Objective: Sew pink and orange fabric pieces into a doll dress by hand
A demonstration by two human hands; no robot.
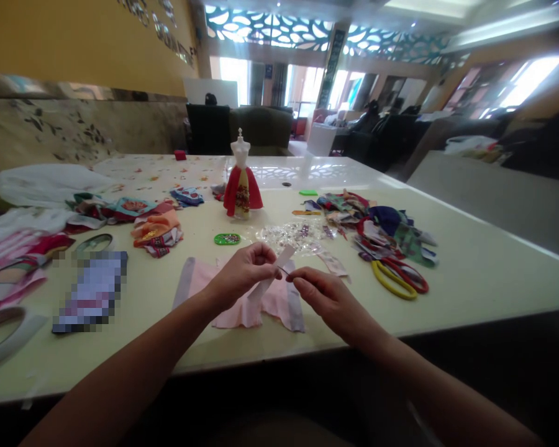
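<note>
Now a flat, whitish strip (pixel 286 255) is pinched in our left hand (pixel 251 268), above the wrinkled pink cloth (pixel 241 313) on the smooth table (pixel 470 267); our right hand (pixel 326 298) pinches a thin, dark piece (pixel 284 270), which we cannot identify. Our hands hide part of the cloth. Beyond lie small glittering pieces (pixel 284 236); rightward, scissors (pixel 384 285) beside crumpled fabric scraps (pixel 394 226).

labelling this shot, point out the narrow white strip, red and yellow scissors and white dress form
Narrow white strip (pixel 286 254): head view, on its upper end
Red and yellow scissors (pixel 377 274): head view, on its yellow handle
White dress form (pixel 240 153): head view, on its torso
</note>
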